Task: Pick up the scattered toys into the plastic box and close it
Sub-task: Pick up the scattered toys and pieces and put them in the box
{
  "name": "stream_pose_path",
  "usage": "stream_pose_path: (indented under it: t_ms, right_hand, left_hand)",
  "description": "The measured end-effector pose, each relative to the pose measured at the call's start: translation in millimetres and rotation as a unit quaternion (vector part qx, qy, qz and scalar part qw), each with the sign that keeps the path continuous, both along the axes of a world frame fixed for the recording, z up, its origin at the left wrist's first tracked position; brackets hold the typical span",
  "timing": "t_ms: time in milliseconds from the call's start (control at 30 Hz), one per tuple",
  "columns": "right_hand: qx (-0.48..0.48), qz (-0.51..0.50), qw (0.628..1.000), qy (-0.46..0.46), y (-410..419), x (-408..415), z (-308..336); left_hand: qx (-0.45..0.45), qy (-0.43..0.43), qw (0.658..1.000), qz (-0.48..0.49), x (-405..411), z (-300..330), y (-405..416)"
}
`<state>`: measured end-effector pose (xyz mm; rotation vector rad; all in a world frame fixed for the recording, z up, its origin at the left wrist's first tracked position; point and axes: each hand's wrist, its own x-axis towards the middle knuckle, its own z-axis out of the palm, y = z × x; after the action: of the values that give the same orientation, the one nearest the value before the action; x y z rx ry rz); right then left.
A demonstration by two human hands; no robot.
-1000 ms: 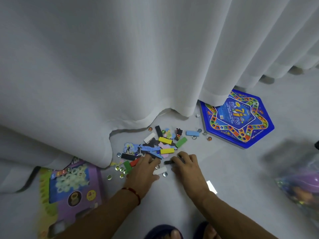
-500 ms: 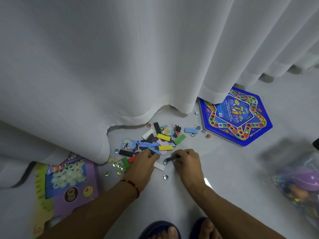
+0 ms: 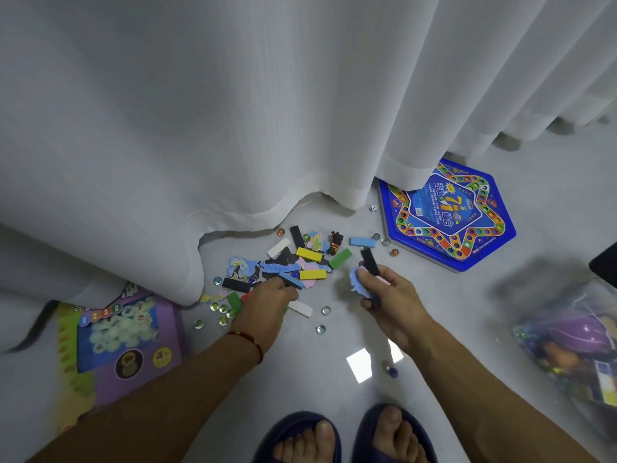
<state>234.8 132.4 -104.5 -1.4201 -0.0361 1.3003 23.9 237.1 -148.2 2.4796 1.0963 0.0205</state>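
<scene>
1. The scattered toys (image 3: 300,265) lie on the floor (image 3: 334,345) just below the curtain (image 3: 200,128) hem.
2. The right hand (image 3: 387,295) is raised, gripping a black block (image 3: 370,261) and a blue piece (image 3: 356,282).
3. The left hand (image 3: 267,304) reaches into the pile's near edge with fingers curled; whether it holds anything is hidden.
4. A hexagonal game board (image 3: 450,222) lies to the right.

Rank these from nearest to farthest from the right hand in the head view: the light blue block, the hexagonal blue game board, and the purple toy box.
From the right hand:
1. Light blue block, just beyond the hand, near the curtain.
2. Hexagonal blue game board, farther off to the right, partly under the curtain.
3. Purple toy box, far left, past the left hand.
</scene>
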Motion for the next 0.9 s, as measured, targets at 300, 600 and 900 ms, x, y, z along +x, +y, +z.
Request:
stream_pose_path:
  t_ms: [300,600,900]
  right_hand:
    - [0.029,-0.038,0.986,0.158,-53,16,5]
    - [-0.046,0.019,0.997,-0.05,-113,47,12]
    - [-0.121,0.264,0.689,-0.664,-185,24,-26]
  left_hand:
    - [0.0,-0.031,0.999,0.015,0,8,-2]
    - [-0.006,-0.045,0.997,0.056,-4,24,-13]
    - [-0.26,-0.197,0.923,0.205,43,59,-63]
